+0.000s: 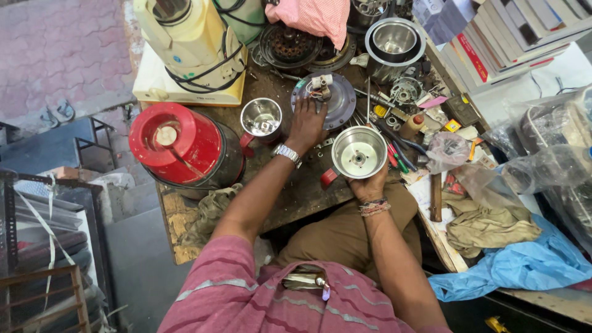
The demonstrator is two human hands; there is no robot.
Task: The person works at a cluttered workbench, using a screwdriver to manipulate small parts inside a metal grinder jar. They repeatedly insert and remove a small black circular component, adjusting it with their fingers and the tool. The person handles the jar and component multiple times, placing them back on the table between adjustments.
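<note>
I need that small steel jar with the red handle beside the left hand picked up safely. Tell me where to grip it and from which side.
Best bet is the red handle of the small steel jar, approached from the person's near-left side. The jar stands upright, mouth open, and the handle juts toward the red mixer base. The left hand crowds the other side.

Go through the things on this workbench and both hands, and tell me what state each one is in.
Left hand: open, resting on the grey motor plate.
Right hand: gripping the steel jar, mouth up, empty.
Small steel jar: upright, empty.
Red mixer base: standing, no jar on it.
Cream mixer: cord wrapped around.
</note>
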